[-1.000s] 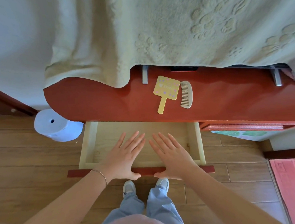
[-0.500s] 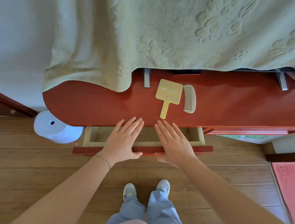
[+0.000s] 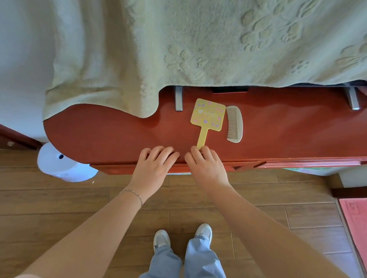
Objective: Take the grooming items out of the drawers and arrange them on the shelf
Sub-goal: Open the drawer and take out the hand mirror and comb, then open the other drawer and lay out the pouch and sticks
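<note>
A yellow hand mirror [image 3: 207, 115] with pastel dots lies on the red shelf top [image 3: 107, 133], handle toward me. Just right of it lies a pale comb [image 3: 234, 124]. The drawer front [image 3: 118, 168] below the shelf edge sits pushed in. My left hand [image 3: 154, 166] and my right hand [image 3: 205, 167] rest side by side on the shelf's front edge above the drawer, fingers curled, holding nothing. My right fingertips touch the tip of the mirror's handle.
A pale green towel [image 3: 182, 40] hangs over the back of the shelf. A white cylindrical bin [image 3: 61, 167] stands on the wooden floor at the left. A pink mat [image 3: 359, 226] lies at the right. Another drawer edge [image 3: 316, 163] shows further right.
The open, empty drawer has been pushed in by both hands until it is shut. My hands moved forward with it and now rest at the shelf's front edge.
</note>
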{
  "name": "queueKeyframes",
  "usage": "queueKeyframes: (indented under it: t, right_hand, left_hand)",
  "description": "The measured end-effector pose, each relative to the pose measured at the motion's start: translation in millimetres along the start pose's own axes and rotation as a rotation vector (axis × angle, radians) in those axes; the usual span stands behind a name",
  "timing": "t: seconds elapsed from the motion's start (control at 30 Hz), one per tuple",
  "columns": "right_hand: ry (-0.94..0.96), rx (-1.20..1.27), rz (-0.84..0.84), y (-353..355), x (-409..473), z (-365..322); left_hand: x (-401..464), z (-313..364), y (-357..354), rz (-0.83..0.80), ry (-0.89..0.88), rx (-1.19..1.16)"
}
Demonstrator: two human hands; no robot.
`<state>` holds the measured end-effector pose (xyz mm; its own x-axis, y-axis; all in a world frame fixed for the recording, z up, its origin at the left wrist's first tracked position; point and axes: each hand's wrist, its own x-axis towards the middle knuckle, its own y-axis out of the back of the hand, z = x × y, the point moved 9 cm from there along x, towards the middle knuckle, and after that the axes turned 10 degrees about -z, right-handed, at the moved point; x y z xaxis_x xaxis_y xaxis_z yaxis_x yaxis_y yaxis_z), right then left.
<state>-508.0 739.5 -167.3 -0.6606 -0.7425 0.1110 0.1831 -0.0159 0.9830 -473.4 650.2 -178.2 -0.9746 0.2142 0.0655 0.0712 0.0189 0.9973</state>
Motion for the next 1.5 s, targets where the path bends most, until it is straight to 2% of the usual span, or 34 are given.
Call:
queueKeyframes:
  t: [0.23,0.37,0.57,0.73,0.93,1.07,1.23,1.5]
  right_hand:
    - [-0.09,0.03,-0.003,3.8,0.4,-1.5]
    - [-0.193,0.172,-0.006,14.0,-27.2,15.8]
    - [-0.584,0.266,-0.119,23.3,-134.9,86.1]
    - [-0.847,0.185,-0.214,36.3,-235.1,144.5]
    - [-1.073,0.176,-0.213,48.4,-337.2,206.8]
    - [-1.11,0.181,-0.294,41.5,-382.3,239.0]
    - [-1.098,0.149,-0.31,34.3,-408.7,279.9]
    - [-0.932,0.182,-0.332,14.5,-374.4,350.4]
  left_hand:
    - [1.1,1.9,-2.4,-0.078,0.01,-0.005]
    - [2.4,24.1,17.7,-0.045,-0.087,-0.06]
    - [24.3,102.4,43.6,-0.02,-0.283,-0.206]
    - [49.0,167.1,67.3,0.035,-0.352,-0.301]
    - [80.5,232.5,57.3,-0.04,-0.393,-0.302]
    - [100.7,271.7,49.9,-0.08,-0.386,-0.282]
    - [129.4,309.2,53.4,-0.061,-0.335,-0.326]
    - [177.0,331.1,36.7,-0.075,-0.258,-0.323]
